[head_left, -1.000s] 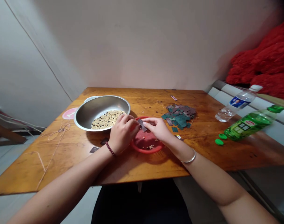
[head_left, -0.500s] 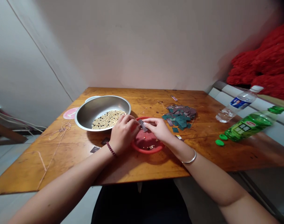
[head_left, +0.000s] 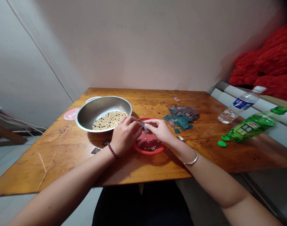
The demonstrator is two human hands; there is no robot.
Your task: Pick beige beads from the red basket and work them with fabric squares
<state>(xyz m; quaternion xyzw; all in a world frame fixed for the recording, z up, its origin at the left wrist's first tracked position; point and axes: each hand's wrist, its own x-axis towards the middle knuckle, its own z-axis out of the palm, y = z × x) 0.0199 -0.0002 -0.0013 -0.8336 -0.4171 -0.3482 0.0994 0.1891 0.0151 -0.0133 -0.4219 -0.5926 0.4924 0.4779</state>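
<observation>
A few round bits (head_left: 153,148) lie in the red basket (head_left: 149,153). Over it, the right hand (head_left: 159,129) pinches a dark square (head_left: 144,127). The left hand (head_left: 125,132) curls at its edge; I can't tell its grip. Lots seems left: more bits (head_left: 108,121) in the metal bowl (head_left: 96,108), a pile of squares (head_left: 182,116) farther back.

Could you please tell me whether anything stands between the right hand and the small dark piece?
Nothing visible does: the right hand pinches the dark piece over the red basket, with the left hand close at its other side.
</observation>
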